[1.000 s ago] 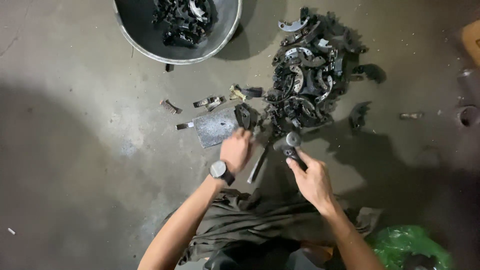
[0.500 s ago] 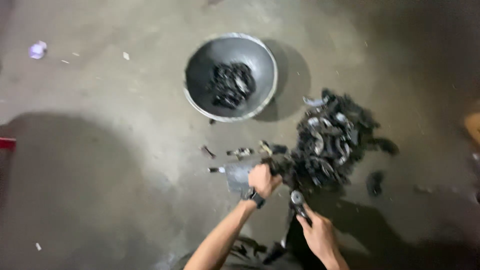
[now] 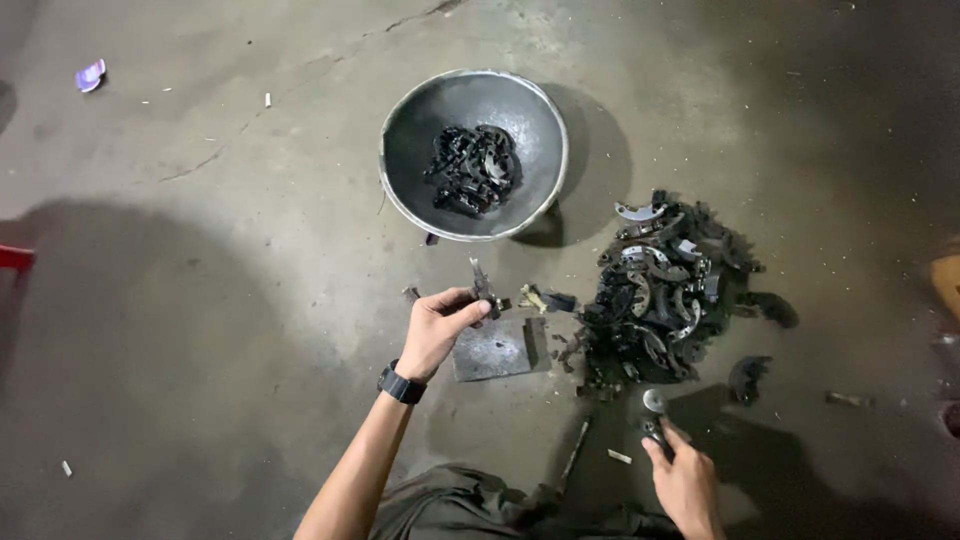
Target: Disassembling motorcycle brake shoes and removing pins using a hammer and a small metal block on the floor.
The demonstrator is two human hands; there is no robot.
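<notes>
Bare concrete floor (image 3: 200,330), grey, stained and scuffed, lit brightly in the middle and falling into deep shadow toward the right side and far corners. Thin crack running across the upper left. Small purple scrap (image 3: 90,74) lying far off at the upper left; a sliver of something red (image 3: 12,257) at the left edge. Scattered pale chips and specks here and there.

Round metal bowl (image 3: 400,190) standing on the floor at top centre, with a dark cluster of curved metal pieces (image 3: 470,168) in its bottom. Large heap of similar dark curved parts (image 3: 660,290) piled to the right, well apart from the bowl, with a few strays beside it.

Left hand (image 3: 435,328), wristwatch (image 3: 400,384) on the wrist, raised above the floor, fingers clenched on a small dark metal piece (image 3: 482,290) sticking up from the fingertips. Just beside and below it, a flat square metal plate (image 3: 492,348) lying on the concrete, between hand and heap.

Right hand (image 3: 685,485) low at the bottom edge, closed around the handle of a hammer (image 3: 652,410), its head resting near the foot of the heap. Thin rod (image 3: 577,448) lying on the floor between the two arms.
</notes>
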